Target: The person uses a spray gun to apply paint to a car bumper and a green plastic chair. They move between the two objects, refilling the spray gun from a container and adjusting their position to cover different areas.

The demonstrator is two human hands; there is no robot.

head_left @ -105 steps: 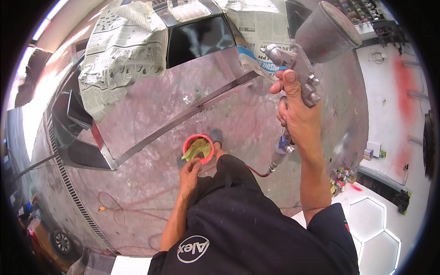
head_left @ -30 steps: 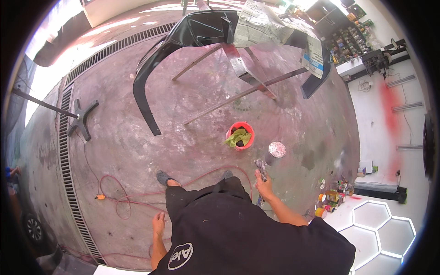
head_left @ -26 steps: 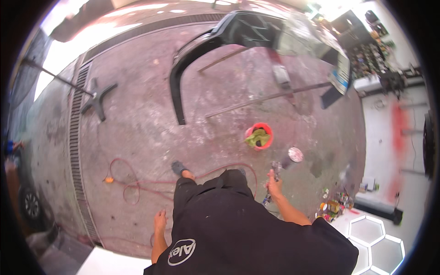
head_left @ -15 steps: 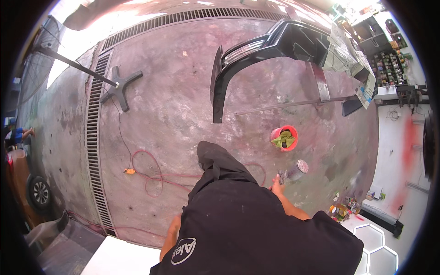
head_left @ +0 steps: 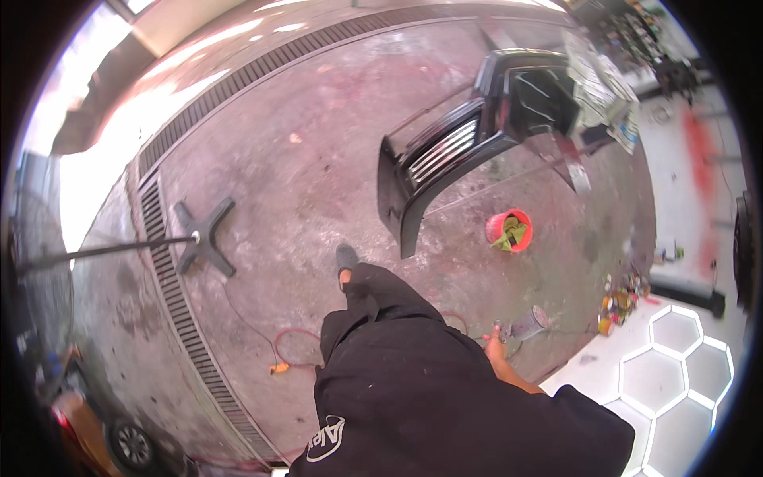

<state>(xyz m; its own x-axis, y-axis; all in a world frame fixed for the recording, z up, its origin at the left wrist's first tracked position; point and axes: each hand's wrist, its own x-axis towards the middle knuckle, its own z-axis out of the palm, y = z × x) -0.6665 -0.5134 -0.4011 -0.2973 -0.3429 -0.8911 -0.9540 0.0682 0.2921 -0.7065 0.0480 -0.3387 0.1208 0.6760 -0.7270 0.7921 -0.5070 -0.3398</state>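
Observation:
My right hand [head_left: 494,348] is closed around the grip of a paint spray gun with a greyish cup [head_left: 531,322], held out low on my right side. My left hand is out of sight behind my dark clothing. Ahead to the right, a black car bumper [head_left: 505,137] with a grille rests raised on a metal stand [head_left: 571,168]. Paper sheets [head_left: 596,86] cover its far right end. Neither hand touches the bumper.
A red bucket [head_left: 493,229] with a green cloth stands on the floor. A red hose [head_left: 284,338] lies by my legs. A pole on a cross-shaped base [head_left: 208,240] stands at left. Floor drain grating [head_left: 179,306] runs along the left and far side. Small containers [head_left: 616,306] line the right.
My view has turned and moved forward, with one foot stepping out ahead. The spray gun stays in my right hand. My left arm, partly visible before, has gone out of view.

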